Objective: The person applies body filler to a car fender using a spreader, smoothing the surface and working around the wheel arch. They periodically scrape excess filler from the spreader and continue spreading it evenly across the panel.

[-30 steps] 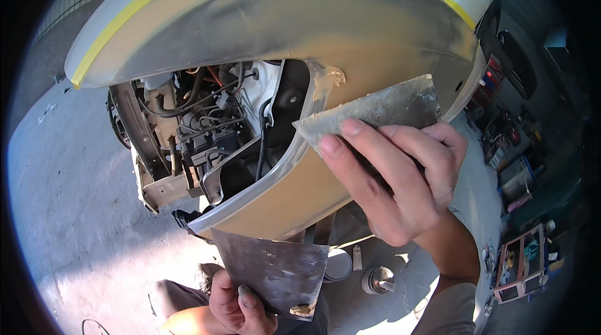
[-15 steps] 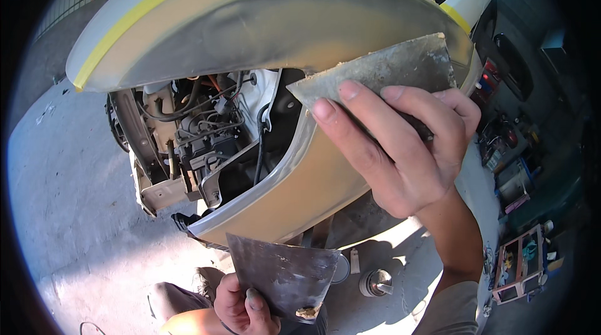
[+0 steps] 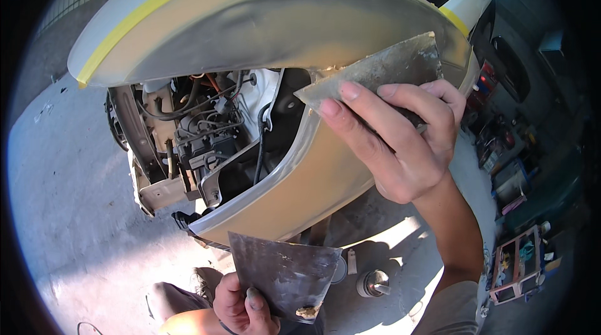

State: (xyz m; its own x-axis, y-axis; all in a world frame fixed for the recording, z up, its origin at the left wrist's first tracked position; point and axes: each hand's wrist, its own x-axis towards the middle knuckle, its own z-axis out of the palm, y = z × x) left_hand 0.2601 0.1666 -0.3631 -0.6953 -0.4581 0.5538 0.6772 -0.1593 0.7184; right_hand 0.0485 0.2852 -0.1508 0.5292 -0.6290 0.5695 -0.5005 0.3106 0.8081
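2 plates (image 3: pixel 285 275) gripped, L hand (image 3: pixel 247 310) & R hand (image 3: pixel 407 150); R's higher vs 1s ago.

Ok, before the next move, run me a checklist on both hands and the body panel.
1. Right hand has its metal spreader plate: ok, fingers spread across the near face.
2. Left hand has the darker metal plate: ok, thumb on the face.
3. Putty on the darker plate: ok, a small tan dab near its lower right corner.
4. Right plate touching the car body panel: cannot tell, they overlap in this view.
5. Panel smooth beside the engine-bay opening: not ok, ragged tan putty shows by the spreader's upper edge.
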